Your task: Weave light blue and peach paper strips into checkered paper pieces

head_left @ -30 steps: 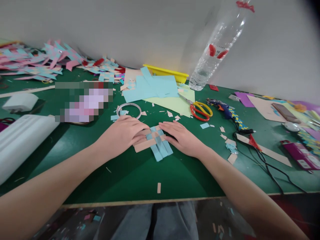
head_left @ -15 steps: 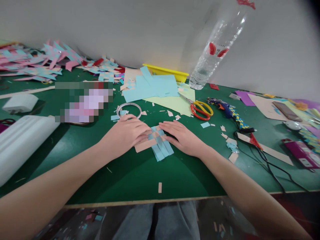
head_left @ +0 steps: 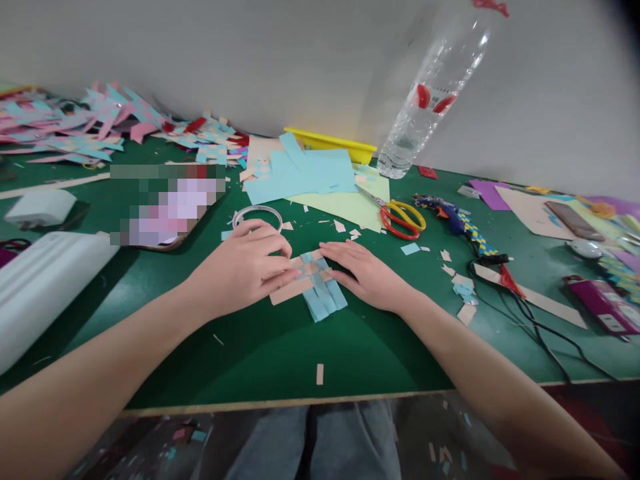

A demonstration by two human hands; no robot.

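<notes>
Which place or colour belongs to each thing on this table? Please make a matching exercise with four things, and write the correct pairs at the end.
Column one
1. Scissors
2. Plastic bottle
3. Woven paper strips
4. Ring

Column two
A. Between the left hand and the right hand
B. Partly hidden behind the left hand
C. Red and yellow handles
D. Just right of the yellow tray

Right pairs: 1-C, 2-D, 3-A, 4-B

Left hand fingers on woven paper strips, right hand at their right edge. Strips blue and peach, lying on green tabletop. Tape roll just beyond left hand; scissors, water bottle farther back.
</notes>
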